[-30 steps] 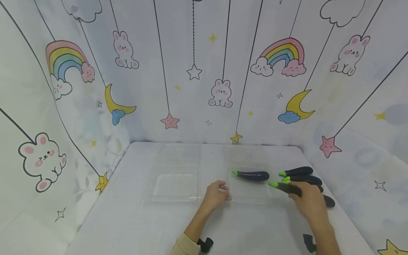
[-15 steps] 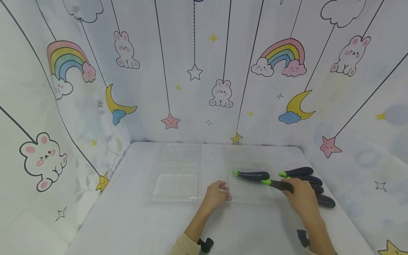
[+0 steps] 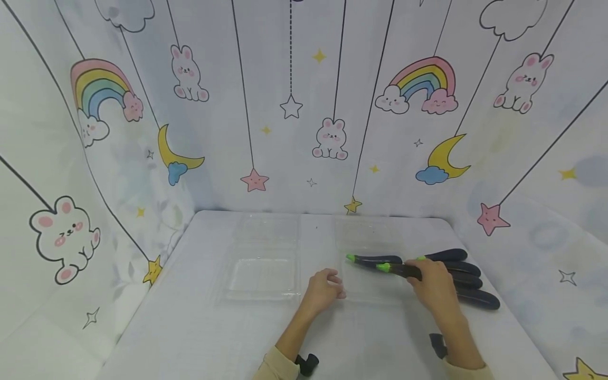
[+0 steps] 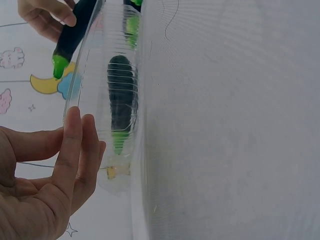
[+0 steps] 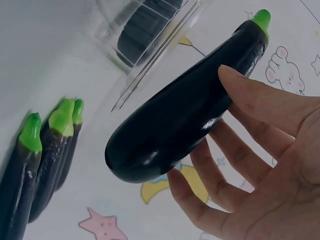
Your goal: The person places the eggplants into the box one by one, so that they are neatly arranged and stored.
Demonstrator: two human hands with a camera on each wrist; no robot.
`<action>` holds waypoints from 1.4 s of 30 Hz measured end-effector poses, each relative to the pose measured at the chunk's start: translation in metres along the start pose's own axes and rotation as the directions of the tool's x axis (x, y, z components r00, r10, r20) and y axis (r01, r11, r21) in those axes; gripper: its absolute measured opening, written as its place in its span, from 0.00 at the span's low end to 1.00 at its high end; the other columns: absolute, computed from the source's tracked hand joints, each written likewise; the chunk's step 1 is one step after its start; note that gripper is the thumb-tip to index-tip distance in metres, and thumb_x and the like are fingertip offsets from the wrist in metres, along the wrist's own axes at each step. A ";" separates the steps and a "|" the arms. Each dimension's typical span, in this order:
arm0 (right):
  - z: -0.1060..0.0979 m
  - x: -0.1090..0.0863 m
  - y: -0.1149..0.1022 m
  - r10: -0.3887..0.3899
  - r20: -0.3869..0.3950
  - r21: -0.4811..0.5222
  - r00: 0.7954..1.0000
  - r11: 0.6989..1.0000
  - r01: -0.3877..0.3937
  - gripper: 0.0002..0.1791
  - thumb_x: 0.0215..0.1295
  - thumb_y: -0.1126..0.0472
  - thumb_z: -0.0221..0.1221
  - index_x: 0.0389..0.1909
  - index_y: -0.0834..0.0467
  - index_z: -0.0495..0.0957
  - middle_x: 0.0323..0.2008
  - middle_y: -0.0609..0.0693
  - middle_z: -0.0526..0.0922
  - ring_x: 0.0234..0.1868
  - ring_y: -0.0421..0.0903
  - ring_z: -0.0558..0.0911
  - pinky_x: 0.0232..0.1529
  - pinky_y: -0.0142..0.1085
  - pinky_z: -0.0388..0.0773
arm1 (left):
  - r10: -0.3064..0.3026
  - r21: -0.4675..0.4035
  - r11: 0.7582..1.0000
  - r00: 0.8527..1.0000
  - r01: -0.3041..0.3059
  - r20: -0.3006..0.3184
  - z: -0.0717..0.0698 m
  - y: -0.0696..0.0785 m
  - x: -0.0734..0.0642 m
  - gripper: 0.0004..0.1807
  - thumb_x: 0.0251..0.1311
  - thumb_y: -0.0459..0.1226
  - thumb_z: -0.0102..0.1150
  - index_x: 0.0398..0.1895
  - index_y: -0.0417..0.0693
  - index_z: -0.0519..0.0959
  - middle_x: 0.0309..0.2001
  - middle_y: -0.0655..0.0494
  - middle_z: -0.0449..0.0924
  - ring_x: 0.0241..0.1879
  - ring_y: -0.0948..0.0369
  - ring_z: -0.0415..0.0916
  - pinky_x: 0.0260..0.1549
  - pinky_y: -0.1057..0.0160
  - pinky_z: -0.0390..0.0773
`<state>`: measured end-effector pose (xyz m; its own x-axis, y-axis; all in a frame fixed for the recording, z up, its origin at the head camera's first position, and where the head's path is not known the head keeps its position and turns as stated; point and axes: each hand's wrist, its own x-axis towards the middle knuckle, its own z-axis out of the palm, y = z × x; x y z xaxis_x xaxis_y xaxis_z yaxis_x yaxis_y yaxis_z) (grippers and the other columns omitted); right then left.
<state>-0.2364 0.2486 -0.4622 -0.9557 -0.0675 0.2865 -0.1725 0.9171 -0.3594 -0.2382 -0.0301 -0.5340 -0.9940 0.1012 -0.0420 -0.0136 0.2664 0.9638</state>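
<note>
Right hand (image 3: pixel 434 287) grips one eggplant (image 3: pixel 402 271) above the clear container (image 3: pixel 363 287)'s right side, green end pointing leftward, long axis roughly parallel to the inner eggplant (image 3: pixel 375 259). Left hand (image 3: pixel 324 289) is at the container's left edge; a pinch there cannot be confirmed. Container walls are faint; the grouped eggplants (image 3: pixel 478 298) rightward are partly covered.

The left arm (image 3: pixel 295 330) and right arm (image 3: pixel 458 338) both reach forward. The left hand (image 3: pixel 324 290) holds its thumb (image 4: pixel 40 144) close to its pointing finger (image 4: pixel 71 142). The right hand (image 3: pixel 433 285) grips, fingers (image 5: pixel 240 150) bent, thumb across from them.
</note>
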 end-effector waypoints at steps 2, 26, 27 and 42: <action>0.001 0.002 -0.003 -0.013 -0.006 0.005 1.000 1.000 0.013 0.21 0.59 0.69 0.71 0.56 0.63 0.85 0.55 0.67 0.84 0.58 0.72 0.76 0.56 0.70 0.70 | -0.002 0.005 1.000 1.000 0.002 -0.001 0.000 0.000 0.000 0.27 0.63 0.31 0.68 0.65 0.33 0.75 0.47 0.49 0.87 0.33 0.64 0.86 0.38 0.57 0.85; 0.026 0.022 -0.015 -0.134 -0.040 -0.018 0.990 0.991 0.133 0.22 0.53 0.72 0.73 0.52 0.63 0.86 0.51 0.66 0.86 0.52 0.73 0.79 0.52 0.66 0.75 | -0.028 0.023 0.999 1.000 0.028 0.006 0.002 0.001 0.000 0.28 0.64 0.32 0.68 0.66 0.34 0.75 0.47 0.52 0.87 0.35 0.64 0.85 0.39 0.56 0.85; 0.027 0.023 -0.016 -0.140 -0.042 -0.021 0.989 0.990 0.140 0.22 0.53 0.72 0.74 0.52 0.63 0.86 0.50 0.66 0.86 0.52 0.72 0.79 0.52 0.65 0.75 | -0.030 0.024 0.999 1.000 0.030 0.005 0.002 0.001 0.000 0.28 0.64 0.32 0.68 0.66 0.34 0.75 0.47 0.52 0.87 0.35 0.64 0.85 0.40 0.56 0.85; 0.050 0.029 -0.027 -0.126 0.014 -0.015 0.992 0.992 0.127 0.21 0.53 0.73 0.74 0.50 0.64 0.86 0.50 0.64 0.86 0.50 0.64 0.80 0.51 0.60 0.76 | -0.023 0.011 1.000 1.000 0.022 0.003 0.002 0.000 0.002 0.28 0.63 0.32 0.68 0.65 0.33 0.75 0.46 0.51 0.87 0.34 0.63 0.85 0.39 0.56 0.85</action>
<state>-0.2716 0.2020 -0.4884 -0.9294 -0.1881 0.3175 -0.2883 0.9071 -0.3066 -0.2404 -0.0283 -0.5345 -0.9931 0.0980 -0.0644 -0.0347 0.2795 0.9595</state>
